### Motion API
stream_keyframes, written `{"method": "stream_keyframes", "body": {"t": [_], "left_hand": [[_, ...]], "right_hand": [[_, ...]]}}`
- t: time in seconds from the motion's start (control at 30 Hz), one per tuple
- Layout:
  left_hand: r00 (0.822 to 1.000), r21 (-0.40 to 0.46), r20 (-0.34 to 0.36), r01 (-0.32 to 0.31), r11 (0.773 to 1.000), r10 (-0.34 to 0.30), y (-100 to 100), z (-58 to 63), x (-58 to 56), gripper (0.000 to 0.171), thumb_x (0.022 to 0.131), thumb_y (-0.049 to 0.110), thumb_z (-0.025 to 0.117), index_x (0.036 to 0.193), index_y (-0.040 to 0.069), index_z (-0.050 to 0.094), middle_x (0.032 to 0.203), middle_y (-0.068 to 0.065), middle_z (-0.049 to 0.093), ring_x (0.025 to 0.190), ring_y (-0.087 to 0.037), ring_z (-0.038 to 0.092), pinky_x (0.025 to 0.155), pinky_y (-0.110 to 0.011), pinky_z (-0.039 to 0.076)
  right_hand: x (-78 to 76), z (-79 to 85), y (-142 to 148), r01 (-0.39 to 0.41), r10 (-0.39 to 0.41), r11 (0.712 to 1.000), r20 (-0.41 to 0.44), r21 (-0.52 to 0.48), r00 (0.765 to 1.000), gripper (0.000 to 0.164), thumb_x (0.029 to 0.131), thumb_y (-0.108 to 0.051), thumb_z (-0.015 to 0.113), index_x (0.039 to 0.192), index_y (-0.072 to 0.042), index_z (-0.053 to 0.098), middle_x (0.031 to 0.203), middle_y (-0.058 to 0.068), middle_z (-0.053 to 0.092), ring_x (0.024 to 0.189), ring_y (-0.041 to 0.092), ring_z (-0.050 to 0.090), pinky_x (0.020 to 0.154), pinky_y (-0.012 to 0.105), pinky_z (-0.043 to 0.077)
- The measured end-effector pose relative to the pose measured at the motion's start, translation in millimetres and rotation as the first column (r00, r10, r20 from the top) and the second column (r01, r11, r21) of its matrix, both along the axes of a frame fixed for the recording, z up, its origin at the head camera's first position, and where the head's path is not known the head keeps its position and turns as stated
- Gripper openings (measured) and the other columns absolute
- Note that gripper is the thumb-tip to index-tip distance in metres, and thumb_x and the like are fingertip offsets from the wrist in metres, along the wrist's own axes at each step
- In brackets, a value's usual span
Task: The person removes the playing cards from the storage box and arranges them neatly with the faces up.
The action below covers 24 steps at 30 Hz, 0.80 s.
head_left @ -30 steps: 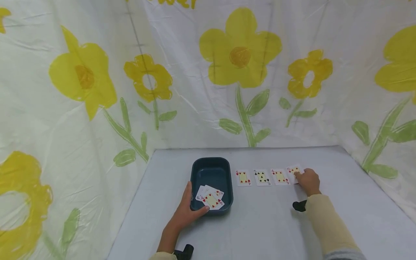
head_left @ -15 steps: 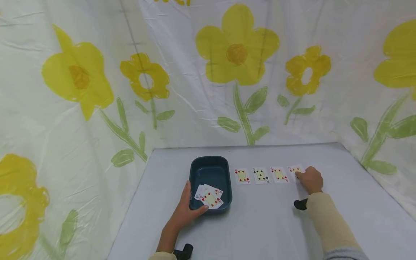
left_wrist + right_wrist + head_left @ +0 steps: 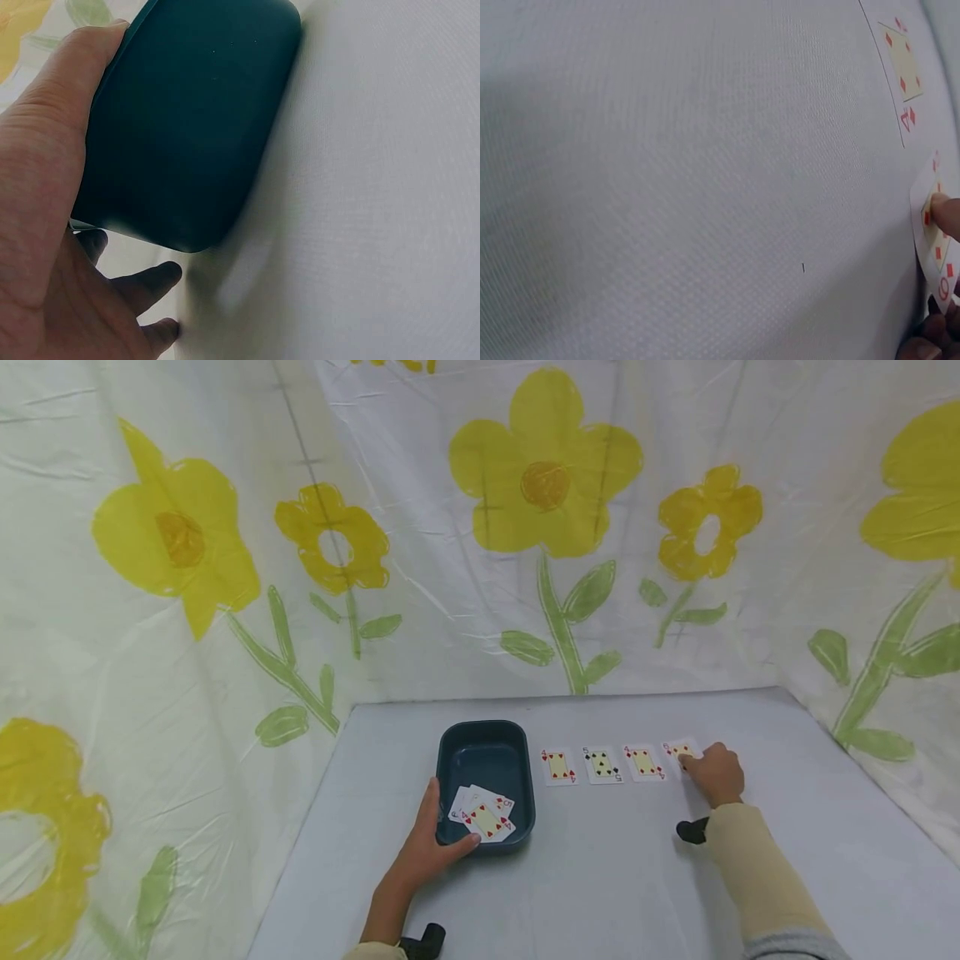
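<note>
My left hand (image 3: 429,852) holds the near left corner of a dark teal tray (image 3: 486,725), thumb along the near rim and index finger along the left side. Its other fingers spread below the tray wall (image 3: 187,127) in the left wrist view. Inside lie several overlapping playing cards (image 3: 487,820), a four of hearts on top. At the right end of a card row, my right hand (image 3: 716,773) pinches a six of diamonds (image 3: 675,747). The right wrist view shows the thumb (image 3: 948,214) on the card's face, with fingers curled under its raised edge.
Between tray and right hand lie a four of hearts (image 3: 558,767), a five of spades (image 3: 602,766) and a four of diamonds (image 3: 643,763), face up on the white-covered table (image 3: 600,868). A flower-painted sheet (image 3: 450,610) hangs behind the table.
The head view has tilted slightly, so everything sits a little differently in frame. My left hand stays at the tray and my right hand stays at the six of diamonds.
</note>
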<state>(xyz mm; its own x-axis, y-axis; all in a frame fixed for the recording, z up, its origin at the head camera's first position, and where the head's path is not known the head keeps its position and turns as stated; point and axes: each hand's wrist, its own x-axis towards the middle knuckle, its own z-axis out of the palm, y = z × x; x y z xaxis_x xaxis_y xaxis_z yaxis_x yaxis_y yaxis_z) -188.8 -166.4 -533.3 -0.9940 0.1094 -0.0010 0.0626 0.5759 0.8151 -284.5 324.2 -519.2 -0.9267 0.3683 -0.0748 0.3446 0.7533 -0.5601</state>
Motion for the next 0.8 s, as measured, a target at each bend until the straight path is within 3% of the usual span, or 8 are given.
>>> {"method": "stream_keyframes", "body": {"t": [0.3,0.5,0.8], "left_hand": [[1.000,0.001,-0.009,-0.007,1.000,0.007,-1.2,0.5,-1.3,0.118,0.082,0.051,0.079,0.163,0.019,-0.001,0.168,-0.006,0.001,0.153,-0.030,0.005,0.117,-0.058,0.016],[1.000,0.003,-0.003,-0.001,1.000,0.001,-1.3,0.5,-1.6,0.117,0.082,0.051,0.079,0.163,0.019,-0.001,0.168,-0.007,0.002,0.152,-0.031,0.006,0.116,-0.059,0.017],[1.000,0.010,0.003,0.009,1.000,-0.009,-0.8,-1.9,-1.1,0.119,0.081,0.053,0.079,0.163,0.019,0.000,0.168,-0.006,0.001,0.153,-0.030,0.006,0.116,-0.059,0.017]], "right_hand": [[-3.2,7.8,-4.2,0.023,-0.023,1.000,-0.011,0.000,1.000,0.047,0.094,-0.024,0.065,0.105,0.018,0.048,0.095,0.031,0.051,0.085,0.042,0.051,0.072,0.050,0.046],[-2.4,3.9,-3.0,-0.025,0.027,0.998,-0.034,0.052,0.999,0.038,0.095,-0.021,0.064,0.094,0.017,0.059,0.086,0.027,0.058,0.082,0.041,0.055,0.069,0.049,0.046],[0.5,-1.8,2.0,-0.047,0.047,0.999,-0.012,0.026,0.999,0.036,0.095,-0.021,0.062,0.093,0.015,0.062,0.082,0.023,0.062,0.077,0.037,0.057,0.067,0.047,0.048]]}}
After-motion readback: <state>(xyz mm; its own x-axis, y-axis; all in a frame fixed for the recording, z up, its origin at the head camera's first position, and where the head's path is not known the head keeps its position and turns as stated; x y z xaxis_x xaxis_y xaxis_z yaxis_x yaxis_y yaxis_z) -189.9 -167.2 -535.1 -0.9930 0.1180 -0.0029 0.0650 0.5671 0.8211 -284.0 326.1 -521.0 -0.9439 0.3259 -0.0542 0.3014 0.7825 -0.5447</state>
